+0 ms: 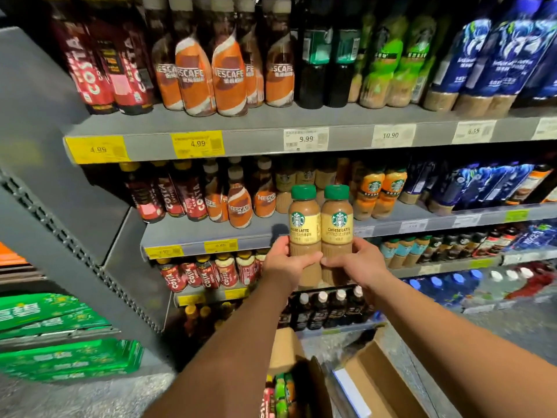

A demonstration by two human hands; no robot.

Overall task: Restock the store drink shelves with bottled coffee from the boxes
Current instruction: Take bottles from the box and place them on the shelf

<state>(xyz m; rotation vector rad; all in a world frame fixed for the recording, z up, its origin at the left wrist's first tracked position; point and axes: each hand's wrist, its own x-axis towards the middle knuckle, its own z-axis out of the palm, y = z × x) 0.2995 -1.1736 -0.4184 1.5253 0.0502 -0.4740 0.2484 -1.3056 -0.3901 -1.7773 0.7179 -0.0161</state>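
Shelves behind two upright latte bottles

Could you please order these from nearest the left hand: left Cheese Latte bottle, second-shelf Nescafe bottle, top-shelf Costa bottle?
1. Left Cheese Latte bottle, gripped by the left hand.
2. Nescafe bottle, second shelf, up-left.
3. Costa bottle, top shelf, far left.

A bare strip is left along the front of the second shelf. A gap in the row is closed in by Nescafe bottles at the left and orange-labelled bottles at the right, and partly hidden by the two cheese latte bottles. Height is limited by the upper shelf.
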